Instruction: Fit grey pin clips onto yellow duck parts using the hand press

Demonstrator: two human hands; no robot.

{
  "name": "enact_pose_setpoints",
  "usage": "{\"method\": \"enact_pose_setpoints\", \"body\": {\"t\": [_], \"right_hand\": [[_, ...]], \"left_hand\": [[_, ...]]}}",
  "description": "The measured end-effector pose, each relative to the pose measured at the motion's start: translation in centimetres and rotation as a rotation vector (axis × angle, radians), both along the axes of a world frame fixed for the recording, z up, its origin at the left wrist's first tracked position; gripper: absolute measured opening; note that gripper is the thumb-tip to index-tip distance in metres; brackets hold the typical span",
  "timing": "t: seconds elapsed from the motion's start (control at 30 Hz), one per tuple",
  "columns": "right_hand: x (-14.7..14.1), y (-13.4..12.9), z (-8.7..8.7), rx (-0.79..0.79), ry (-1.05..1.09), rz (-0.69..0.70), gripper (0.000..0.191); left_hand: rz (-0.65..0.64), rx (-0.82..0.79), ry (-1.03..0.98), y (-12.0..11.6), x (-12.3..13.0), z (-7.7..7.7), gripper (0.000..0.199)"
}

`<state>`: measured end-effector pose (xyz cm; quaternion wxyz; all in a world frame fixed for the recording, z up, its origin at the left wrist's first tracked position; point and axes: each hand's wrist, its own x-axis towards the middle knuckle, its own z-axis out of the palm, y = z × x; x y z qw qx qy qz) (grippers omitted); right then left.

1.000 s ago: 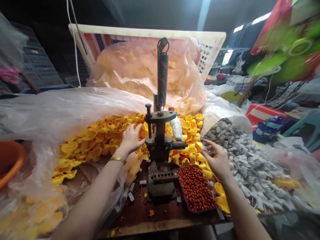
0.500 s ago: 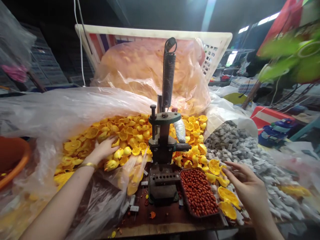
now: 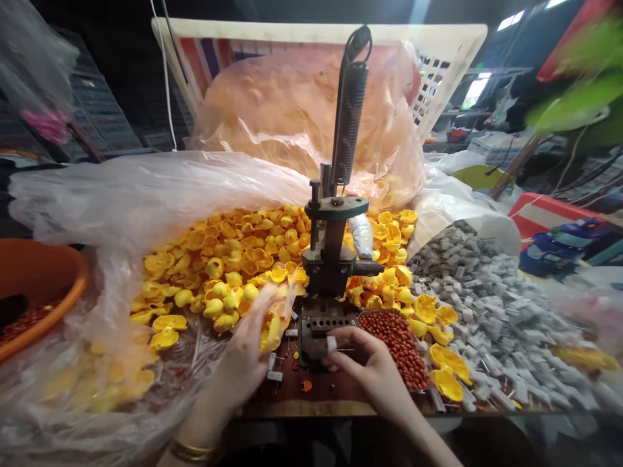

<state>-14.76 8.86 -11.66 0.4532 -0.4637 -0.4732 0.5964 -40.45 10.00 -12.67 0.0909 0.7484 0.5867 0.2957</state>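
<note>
My left hand point(image 3: 250, 347), somewhat blurred, is closed around a yellow plastic shell point(image 3: 270, 332) to the left of the hand press point(image 3: 331, 272). Clear plastic film partly overlaps the fingers there. In front of the press base, my right hand point(image 3: 372, 363) pinches a small grey-white block with thin metal pins point(image 3: 331, 344) between thumb and fingers. The press's long bar with a row of holes lies just behind that block. A tray of small red-brown beads point(image 3: 396, 344) sits beside the right hand, partly covered by it.
Yellow shells point(image 3: 243, 250) are heaped behind and left of the press. Many grey blocks point(image 3: 491, 298) lie piled on the right. An orange basin point(image 3: 73, 285) stands at left, a white crate point(image 3: 452, 84) at the back. A green fan point(image 3: 579, 104) spins at upper right.
My left hand has come from the shell heap toward the press with a yellow shell. The right hand has moved left from the grey pile, now with a block. The view has shifted.
</note>
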Motion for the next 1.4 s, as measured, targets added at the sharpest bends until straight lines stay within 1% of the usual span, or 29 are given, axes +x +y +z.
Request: {"method": "enact_pose_setpoints", "body": {"t": [0.07,0.13,0.23,0.27,0.33,0.4,0.47,0.6,0.67,0.7,0.77,0.83,0.9,1.0,1.07,1.17,1.23,1.33,1.4], "right_hand": [[-1.7,-0.5,0.1,-0.022,0.077,0.063,0.037],[-2.6,-0.8,-0.1,-0.072,0.169,0.085,0.038],[-2.9,-0.8,-1.0,-0.18,0.292,0.078,0.043],[-2.7,-0.8,-1.4,-0.203,0.32,0.061,0.045],[-2.3,-0.7,-2.1,-0.227,0.353,0.021,0.049],[-1.9,-0.7,-2.6,-0.22,0.359,-0.003,0.049],[-1.5,-0.7,-2.7,-0.196,0.342,0.009,0.042],[-0.8,-0.8,-2.1,-0.158,0.291,0.05,0.035],[-0.6,-0.9,-1.7,-0.166,0.276,0.089,0.035],[-0.5,-1.0,-1.5,-0.175,0.27,0.114,0.035],[-0.4,-1.0,-1.4,-0.176,0.252,0.144,0.039],[-0.3,-0.9,-1.5,-0.165,0.23,0.134,0.042],[-0.2,-0.9,-1.7,-0.181,0.23,0.119,0.042],[-0.5,-1.1,-1.8,-0.248,0.26,0.194,0.04],[-0.8,-1.3,-1.7,-0.239,0.261,0.23,0.04],[-1.4,-1.4,-1.6,-0.211,0.255,0.209,0.04],[-1.6,-1.2,-1.7,-0.242,0.251,0.209,0.044],[-1.9,-0.6,-2.1,-0.3,0.176,0.207,0.046],[-2.2,-0.2,-2.5,-0.282,0.109,0.188,0.043]], "left_hand": [[-0.076,-0.008,-0.02,-1.1,2.4,-0.5,0.075],[-0.106,-0.042,-0.016,-1.8,4.0,-1.2,0.08],[-0.174,-0.141,-0.047,-2.2,5.0,-2.0,0.09],[-0.184,-0.167,-0.065,-2.3,5.0,-2.1,0.09],[-0.151,-0.175,-0.093,-2.3,5.0,-2.1,0.084],[-0.128,-0.126,-0.072,-2.3,4.8,-2.0,0.073],[-0.166,-0.049,-0.018,-2.1,4.6,-1.9,0.067],[-0.248,0.055,0.095,-1.7,4.2,-1.6,0.083],[-0.277,0.098,0.136,-1.5,4.1,-1.2,0.084],[-0.292,0.116,0.155,-1.4,4.1,-0.9,0.08],[-0.316,0.148,0.197,-1.2,4.1,-0.2,0.064],[-0.314,0.206,0.245,-1.1,4.1,0.3,0.048],[-0.307,0.291,0.279,-0.9,4.1,0.6,0.04],[-0.324,0.407,0.288,-0.6,4.1,0.6,0.033],[-0.354,0.445,0.276,-0.4,4.1,0.6,0.03],[-0.402,0.474,0.271,-0.2,4.2,0.9,0.026],[-0.433,0.489,0.3,-0.2,4.5,1.3,0.024],[-0.475,0.51,0.383,-0.4,5.0,1.7,0.023],[-0.515,0.522,0.428,-0.5,5.3,1.9,0.023]]}}
